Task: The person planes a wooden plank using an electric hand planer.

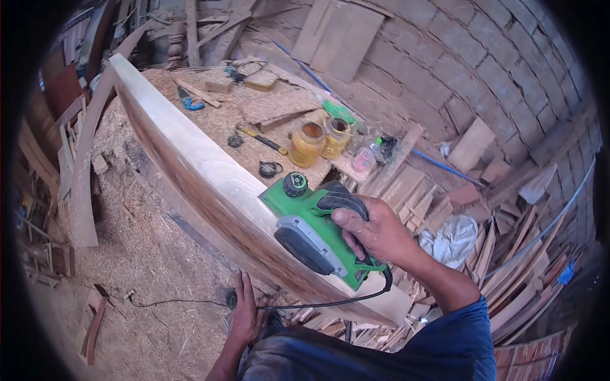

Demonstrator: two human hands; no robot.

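Observation:
My right hand (375, 230) grips the rear handle of a green electric planer (310, 242), its thumb over the black grip. The planer's base overlaps the pale top face of a long, curved wooden beam (206, 155), which runs from the upper left to the lower right. Dark, reddish grain shows along the beam's near side. A black power cord (330, 304) loops from the back of the planer and passes close by my left hand (243, 310). That hand is held low beside the beam's near edge, fingers stretched out, holding nothing.
Beyond the beam, a shavings-covered surface bears amber jars (306, 147), a yellow-handled tool (264, 141), a blue-handled tool (192, 103) and a pink-filled bottle (364, 159). Wood offcuts (521, 267) and a white sack (452, 240) lie at right, below a block wall (483, 57).

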